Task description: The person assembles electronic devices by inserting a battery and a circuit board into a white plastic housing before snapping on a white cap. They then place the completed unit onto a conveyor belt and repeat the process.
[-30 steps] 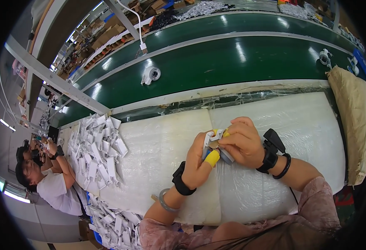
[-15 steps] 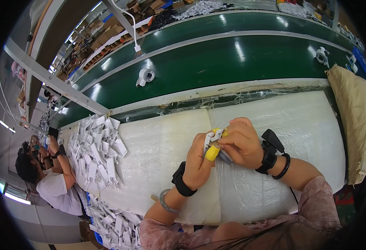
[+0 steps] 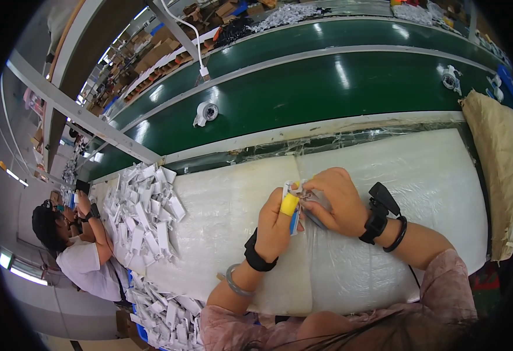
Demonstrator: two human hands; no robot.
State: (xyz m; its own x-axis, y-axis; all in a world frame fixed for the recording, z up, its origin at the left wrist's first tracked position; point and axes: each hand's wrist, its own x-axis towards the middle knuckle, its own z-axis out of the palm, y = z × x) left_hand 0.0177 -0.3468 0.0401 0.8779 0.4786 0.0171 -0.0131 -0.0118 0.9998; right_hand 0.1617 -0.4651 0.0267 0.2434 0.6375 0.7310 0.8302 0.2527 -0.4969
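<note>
In the middle of the padded work surface (image 3: 233,181), both my hands meet around a small white plastic part (image 3: 287,187). My left hand (image 3: 273,231) is closed on it, and yellow tape (image 3: 289,204) wraps the thumb. Below that thumb a bit of blue and white (image 3: 294,223) shows; I cannot tell what it belongs to. My right hand (image 3: 341,202) pinches at the same part from the right, fingers bent. Something grey (image 3: 319,203) shows by its thumb. Fingers cover most of the part.
A heap of white plastic pieces (image 3: 145,210) lies at left, above a blue bin (image 3: 141,331) holding more. Beyond runs a green conveyor (image 3: 268,88) carrying white round-headed units (image 3: 208,111). Brown paper (image 3: 490,175) borders the right. A co-worker (image 3: 87,257) works at far left.
My left hand has shifted slightly left and its thumb has turned more upright. The blue and white bit now shows below it. The part is turned between my fingers.
</note>
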